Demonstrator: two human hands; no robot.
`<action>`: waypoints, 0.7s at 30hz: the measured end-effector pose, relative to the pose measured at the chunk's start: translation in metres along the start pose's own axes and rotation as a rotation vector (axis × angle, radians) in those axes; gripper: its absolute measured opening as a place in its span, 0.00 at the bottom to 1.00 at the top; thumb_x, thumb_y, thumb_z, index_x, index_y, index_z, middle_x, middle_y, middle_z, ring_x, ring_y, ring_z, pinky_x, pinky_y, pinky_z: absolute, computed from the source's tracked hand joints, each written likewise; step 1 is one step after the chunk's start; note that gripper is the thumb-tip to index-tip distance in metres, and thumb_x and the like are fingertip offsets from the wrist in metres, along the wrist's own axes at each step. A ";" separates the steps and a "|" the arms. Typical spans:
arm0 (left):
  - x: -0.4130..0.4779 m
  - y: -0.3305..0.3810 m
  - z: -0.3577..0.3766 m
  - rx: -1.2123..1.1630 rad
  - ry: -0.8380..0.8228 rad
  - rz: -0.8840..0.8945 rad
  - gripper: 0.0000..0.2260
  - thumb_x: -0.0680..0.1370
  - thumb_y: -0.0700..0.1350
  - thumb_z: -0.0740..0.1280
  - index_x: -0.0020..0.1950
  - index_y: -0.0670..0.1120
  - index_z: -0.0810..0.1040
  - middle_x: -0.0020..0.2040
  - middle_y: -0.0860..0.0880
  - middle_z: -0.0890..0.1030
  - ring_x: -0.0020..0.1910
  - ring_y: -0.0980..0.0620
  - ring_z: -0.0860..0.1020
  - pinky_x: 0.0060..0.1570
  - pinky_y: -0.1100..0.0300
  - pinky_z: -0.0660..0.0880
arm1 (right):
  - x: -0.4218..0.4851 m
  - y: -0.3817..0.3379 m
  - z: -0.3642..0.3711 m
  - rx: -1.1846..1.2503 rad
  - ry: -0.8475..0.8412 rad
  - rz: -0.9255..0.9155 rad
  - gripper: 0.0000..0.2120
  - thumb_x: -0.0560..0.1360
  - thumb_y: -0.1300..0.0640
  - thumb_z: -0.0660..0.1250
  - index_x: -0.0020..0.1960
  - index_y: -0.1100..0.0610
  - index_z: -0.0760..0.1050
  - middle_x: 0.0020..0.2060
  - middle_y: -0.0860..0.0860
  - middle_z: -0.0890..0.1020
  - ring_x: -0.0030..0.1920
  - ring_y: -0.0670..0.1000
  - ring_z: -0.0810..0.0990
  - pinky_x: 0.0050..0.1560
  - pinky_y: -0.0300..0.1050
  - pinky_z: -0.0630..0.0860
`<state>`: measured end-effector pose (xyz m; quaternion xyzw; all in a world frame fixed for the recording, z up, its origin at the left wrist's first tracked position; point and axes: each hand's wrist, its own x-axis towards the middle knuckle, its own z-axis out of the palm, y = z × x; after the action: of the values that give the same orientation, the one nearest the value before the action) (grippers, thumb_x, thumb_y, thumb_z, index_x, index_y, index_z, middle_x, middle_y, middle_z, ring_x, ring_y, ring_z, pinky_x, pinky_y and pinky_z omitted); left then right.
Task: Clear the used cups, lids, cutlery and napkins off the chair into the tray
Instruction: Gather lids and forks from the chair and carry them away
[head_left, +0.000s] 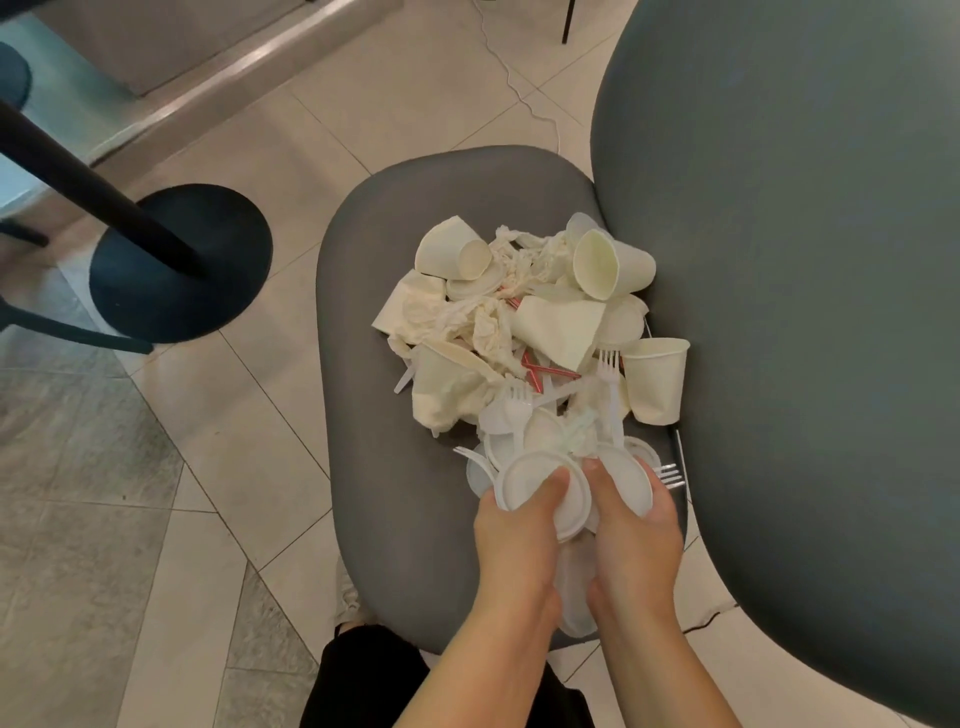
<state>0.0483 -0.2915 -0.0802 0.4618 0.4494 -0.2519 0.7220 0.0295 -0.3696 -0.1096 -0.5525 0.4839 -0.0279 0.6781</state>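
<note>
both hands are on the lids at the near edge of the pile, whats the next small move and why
Probably lift that bunch clear of the grey chair seat. The left hand and right hand already grip the round white plastic lids, with white plastic forks caught among them. No tray is in view, so where it goes next cannot be told.

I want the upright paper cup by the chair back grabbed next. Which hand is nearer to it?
Right. The right hand grips white lids just below the upright cup, on its side of the seat. The left hand holds lids further left, farther away.
</note>
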 end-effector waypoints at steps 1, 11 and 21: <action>-0.004 0.000 0.000 0.003 0.000 0.006 0.16 0.74 0.41 0.73 0.61 0.45 0.77 0.53 0.42 0.84 0.52 0.43 0.83 0.54 0.43 0.79 | -0.003 -0.003 -0.002 0.000 0.002 0.004 0.12 0.69 0.51 0.76 0.51 0.42 0.80 0.43 0.42 0.86 0.44 0.46 0.86 0.44 0.48 0.82; -0.015 -0.008 0.006 0.019 0.065 -0.033 0.15 0.75 0.38 0.71 0.61 0.43 0.76 0.52 0.41 0.83 0.49 0.43 0.83 0.50 0.47 0.81 | -0.011 -0.002 -0.012 -0.006 0.057 0.073 0.19 0.70 0.53 0.76 0.59 0.49 0.78 0.49 0.49 0.85 0.49 0.53 0.84 0.53 0.57 0.81; -0.050 0.005 0.017 0.031 0.101 0.030 0.16 0.75 0.37 0.71 0.61 0.44 0.75 0.52 0.43 0.83 0.48 0.45 0.82 0.41 0.54 0.81 | -0.033 -0.033 -0.016 0.022 0.045 0.035 0.14 0.71 0.56 0.76 0.54 0.48 0.78 0.46 0.48 0.85 0.47 0.52 0.85 0.52 0.56 0.82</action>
<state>0.0362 -0.3067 -0.0310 0.4919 0.4743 -0.2242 0.6949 0.0172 -0.3753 -0.0621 -0.5357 0.5084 -0.0337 0.6734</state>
